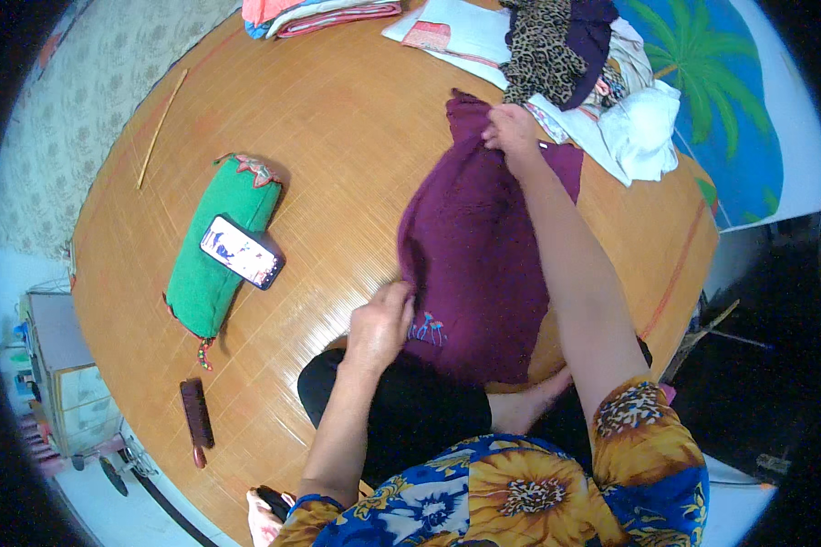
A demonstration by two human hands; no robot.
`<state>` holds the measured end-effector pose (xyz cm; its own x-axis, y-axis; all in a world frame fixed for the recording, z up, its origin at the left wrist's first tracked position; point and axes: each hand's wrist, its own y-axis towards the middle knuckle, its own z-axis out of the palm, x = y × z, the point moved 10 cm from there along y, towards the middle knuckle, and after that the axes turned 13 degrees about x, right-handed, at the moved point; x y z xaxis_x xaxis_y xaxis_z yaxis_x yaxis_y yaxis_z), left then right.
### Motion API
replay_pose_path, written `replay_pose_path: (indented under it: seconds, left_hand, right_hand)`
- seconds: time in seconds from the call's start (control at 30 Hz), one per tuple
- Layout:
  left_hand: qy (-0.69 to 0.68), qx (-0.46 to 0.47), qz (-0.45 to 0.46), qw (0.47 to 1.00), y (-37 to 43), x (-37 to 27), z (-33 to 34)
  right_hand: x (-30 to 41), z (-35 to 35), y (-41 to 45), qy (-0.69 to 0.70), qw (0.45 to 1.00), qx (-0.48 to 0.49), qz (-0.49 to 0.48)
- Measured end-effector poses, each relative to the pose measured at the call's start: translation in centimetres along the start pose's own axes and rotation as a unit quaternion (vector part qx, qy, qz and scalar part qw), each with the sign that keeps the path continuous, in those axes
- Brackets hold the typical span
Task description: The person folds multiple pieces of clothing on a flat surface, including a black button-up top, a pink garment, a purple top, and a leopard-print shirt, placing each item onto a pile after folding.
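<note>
A maroon garment [479, 239] with small blue and orange flower embroidery lies spread before me, its near part over my crossed legs. My left hand [381, 327] grips its left edge beside the embroidery. Farther away, my right hand [511, 137] pinches the cloth near the far end, where a ruffled piece sticks out to the left. A small white tag shows just right of that hand. Part of the garment is hidden under my right forearm.
Left of me, a smartphone [239, 251] with a lit screen rests on a green bolster pillow [209, 273]. A bristle brush [197, 417] and a thin stick [163, 130] lie on the mat [315, 171]. Leopard-print cloth [544, 48] tops a clothes pile at the far right; folded bedding [339, 19] lies beyond.
</note>
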<state>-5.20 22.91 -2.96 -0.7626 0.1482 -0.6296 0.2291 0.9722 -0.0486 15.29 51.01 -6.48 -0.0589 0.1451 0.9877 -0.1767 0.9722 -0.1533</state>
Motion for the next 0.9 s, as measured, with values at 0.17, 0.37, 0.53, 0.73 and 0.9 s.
replay_pose_path:
  seconds: [0.17, 0.37, 0.53, 0.73, 0.9]
  left_hand:
    - [0.013, 0.192, 0.051, 0.98, -0.2, -6.2, 9.1]
    - [-0.042, 0.31, 0.095, 0.945, -2.8, -6.5, 16.7]
    - [-0.118, 0.259, 0.05, 0.957, -2.2, -5.2, 14.5]
    - [0.023, 0.255, 0.0, 0.967, -4.0, -5.6, 13.6]
    - [0.105, 0.335, -0.041, 0.935, -6.6, -6.8, 14.3]
  right_hand:
    - [-7.6, -13.5, -6.7, -0.029, 0.985, -0.127, 0.11]
    - [-10.2, -15.1, -16.1, -0.004, 0.976, -0.167, 0.142]
    - [-10.4, -8.2, -22.2, 0.001, 0.997, 0.022, 0.07]
    - [-8.6, 0.1, -33.0, -0.222, 0.957, 0.164, -0.088]
    - [-9.5, 6.0, -37.7, -0.425, 0.864, 0.267, -0.042]
